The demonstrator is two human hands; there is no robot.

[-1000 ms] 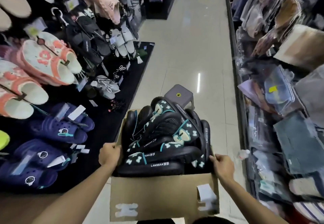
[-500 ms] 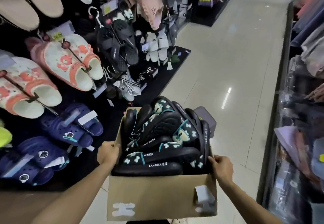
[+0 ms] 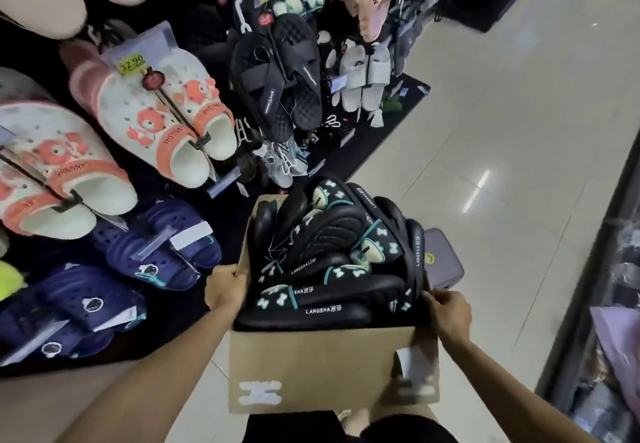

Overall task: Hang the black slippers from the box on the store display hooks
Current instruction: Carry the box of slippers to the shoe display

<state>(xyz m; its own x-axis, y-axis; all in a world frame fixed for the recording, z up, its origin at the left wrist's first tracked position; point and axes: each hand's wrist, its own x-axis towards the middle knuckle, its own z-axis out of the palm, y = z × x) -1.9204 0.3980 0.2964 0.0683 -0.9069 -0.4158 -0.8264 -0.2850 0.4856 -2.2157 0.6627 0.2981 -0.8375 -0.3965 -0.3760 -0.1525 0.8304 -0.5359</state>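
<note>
So the cardboard box [image 3: 322,366] is basically the anchor here. It's held up in front of the body at about waist level, packed with black slippers [image 3: 332,259] piled on their sides, teal bows and a LANGSHA print showing. None are out yet, so I'd say the hanging part hasn't started.

The left hand [image 3: 225,292] is clamped on the box's left rim, fingers curled over the edge. The right hand [image 3: 448,314] is wrapped around the box's right rim at the near corner, fingertips right against the outermost slipper. A grip on each side makes sense: the box is open-topped and heaped above the rim, so tipping it would probably spill pairs.

Left of the box is the display wall [image 3: 207,27], with white-and-orange clogs [image 3: 166,113] on a peg, navy clogs [image 3: 162,248] lower down nearer the box, and a dark pair of slides [image 3: 280,72] hanging up beyond the box's far-left corner. A small grey stool [image 3: 443,262] sits just behind the box's right side on the tile floor [image 3: 485,96].

My guess: the box needs setting down, maybe on that stool, to free a hand. Can't pick out a free hook from here.
</note>
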